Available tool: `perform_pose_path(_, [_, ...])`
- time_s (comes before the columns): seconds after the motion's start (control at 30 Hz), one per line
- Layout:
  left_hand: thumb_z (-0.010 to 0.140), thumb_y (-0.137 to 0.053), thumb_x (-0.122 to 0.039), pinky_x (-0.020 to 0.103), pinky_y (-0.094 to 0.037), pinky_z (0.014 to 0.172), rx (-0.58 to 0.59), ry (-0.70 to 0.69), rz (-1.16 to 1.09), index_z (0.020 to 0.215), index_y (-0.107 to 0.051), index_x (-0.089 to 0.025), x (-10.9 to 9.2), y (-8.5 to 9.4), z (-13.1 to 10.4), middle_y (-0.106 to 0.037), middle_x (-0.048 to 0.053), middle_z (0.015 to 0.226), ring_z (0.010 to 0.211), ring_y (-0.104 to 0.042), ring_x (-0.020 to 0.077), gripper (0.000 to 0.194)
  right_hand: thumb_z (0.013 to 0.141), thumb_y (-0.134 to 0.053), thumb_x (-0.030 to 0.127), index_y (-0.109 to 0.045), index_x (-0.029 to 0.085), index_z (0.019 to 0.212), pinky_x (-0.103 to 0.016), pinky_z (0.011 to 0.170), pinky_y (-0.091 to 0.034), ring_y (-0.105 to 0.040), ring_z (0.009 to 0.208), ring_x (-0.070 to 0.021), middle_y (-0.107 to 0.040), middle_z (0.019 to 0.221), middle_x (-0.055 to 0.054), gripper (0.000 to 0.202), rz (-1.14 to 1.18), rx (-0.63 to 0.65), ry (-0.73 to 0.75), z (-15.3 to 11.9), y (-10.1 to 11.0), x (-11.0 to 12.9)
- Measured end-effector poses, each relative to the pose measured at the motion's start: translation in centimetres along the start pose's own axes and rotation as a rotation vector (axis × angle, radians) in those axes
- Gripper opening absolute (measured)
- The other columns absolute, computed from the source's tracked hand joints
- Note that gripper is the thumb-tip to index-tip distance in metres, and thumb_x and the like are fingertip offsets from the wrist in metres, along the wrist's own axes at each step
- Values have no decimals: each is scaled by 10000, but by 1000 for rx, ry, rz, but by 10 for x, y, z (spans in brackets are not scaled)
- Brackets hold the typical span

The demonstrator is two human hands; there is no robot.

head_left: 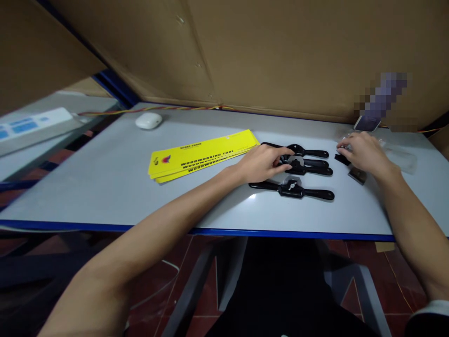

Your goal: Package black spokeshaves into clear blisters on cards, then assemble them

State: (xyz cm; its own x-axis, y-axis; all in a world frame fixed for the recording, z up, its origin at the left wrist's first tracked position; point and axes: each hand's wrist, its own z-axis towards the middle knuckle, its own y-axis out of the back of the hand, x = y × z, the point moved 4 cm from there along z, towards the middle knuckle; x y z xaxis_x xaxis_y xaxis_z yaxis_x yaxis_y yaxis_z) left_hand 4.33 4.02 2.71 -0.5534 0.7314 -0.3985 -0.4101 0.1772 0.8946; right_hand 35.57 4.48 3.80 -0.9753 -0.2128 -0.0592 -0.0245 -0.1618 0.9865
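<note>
Black cast handles fill the middle of the pale grey counter [105, 187] in front of me: three spokeshaves lie side by side, their long handles running left to right. My left hand [261, 163] rests across the left handles of the two farther spokeshaves [308, 161], fingers [280, 157] curled loosely over them, touching the metal but not clamped tight as far as I can see. The nearest spokeshave [292, 189] lies free, just in front of that hand, with a small silver screw at its centre. My right hand [363, 152] is off to the right, palm down, its fingertips [342, 147] bent onto a small black part [342, 159] lying on the counter; whether they actually pinch it I cannot tell. Just beside that hand, nearer to me, sits a small flat metal blade [358, 175]. Clear plastic bags [400, 157] lie behind and to the right of that hand. To the left of the tools, a fanned stack of yellow cards [199, 154] printed with black lettering lies flat, touching nothing else. Farther back on the left sits a small white rounded case [148, 120]. Brown cardboard [280, 56] walls the counter at the back.
</note>
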Motion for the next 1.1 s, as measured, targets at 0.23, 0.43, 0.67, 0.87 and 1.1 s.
perform_pose_path(0.23, [952,-604,-518,301,-402,642,35,12,83,1338,-717,-176,-1,2,12,-673,26,675,622,-605,194,528,988,-513,356,-783,246,932,-550,923,-419,-606,1063,-368,-775,1025,-131,297,19,-127,-1,2,8,24])
perform_pose_path(0.43, [921,-659,-483,296,-391,629,78,24,106,1290,-743,-200,-4,-1,19,-693,30,705,615,-601,184,472,936,-573,364,-761,247,962,-420,803,-496,-682,843,-265,-789,949,-76,222,418,-234,155,7,34,76])
perform_pose_path(0.67, [928,-662,-444,305,-404,643,66,69,53,1319,-727,-180,-5,-4,15,-719,39,755,639,-619,192,477,900,-654,372,-719,221,931,-330,610,-490,-645,598,-170,-754,834,-33,167,820,-188,167,5,29,121])
perform_pose_path(0.87, [943,-641,-441,306,-437,664,10,15,49,1326,-720,-175,-3,-7,12,-718,35,728,648,-642,192,472,902,-690,427,-707,223,930,-303,423,-425,-577,443,-118,-754,942,-52,207,1057,-168,-19,-10,9,119])
perform_pose_path(1.1, [949,-649,-406,321,-460,714,15,45,69,1330,-709,-180,-7,-7,10,-719,35,722,702,-678,221,448,868,-715,376,-689,202,869,-301,426,-425,-559,419,-113,-721,801,-28,176,1109,-64,-48,-7,-3,116])
